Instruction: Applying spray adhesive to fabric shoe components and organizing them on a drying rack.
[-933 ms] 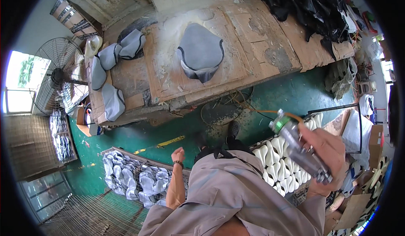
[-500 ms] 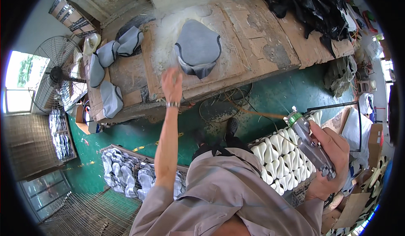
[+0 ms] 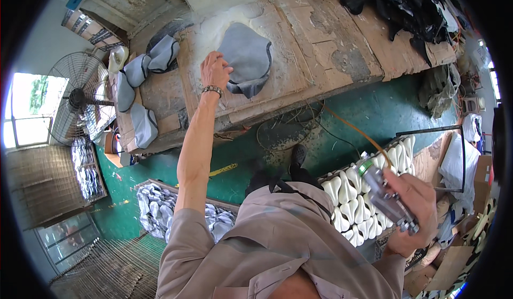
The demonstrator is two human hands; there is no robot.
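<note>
The person wears a soft, wrinkly, grey-brown shirt (image 3: 278, 235) with short, loose sleeves (image 3: 184, 237). The left hand (image 3: 215, 70) has a chunky bracelet (image 3: 212, 89) at its wrist. The trousers (image 3: 308, 191) are black, and the round-toed shoe (image 3: 298, 155) is dark.

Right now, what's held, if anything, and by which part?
Right hand: metal tool, held near its middle. Left hand: unclear whether it grips the grey piece.

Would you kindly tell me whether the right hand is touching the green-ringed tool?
Touching: the head view shows the right hand closed around the green-ringed tool, with no gap between palm side and tool body.
</note>
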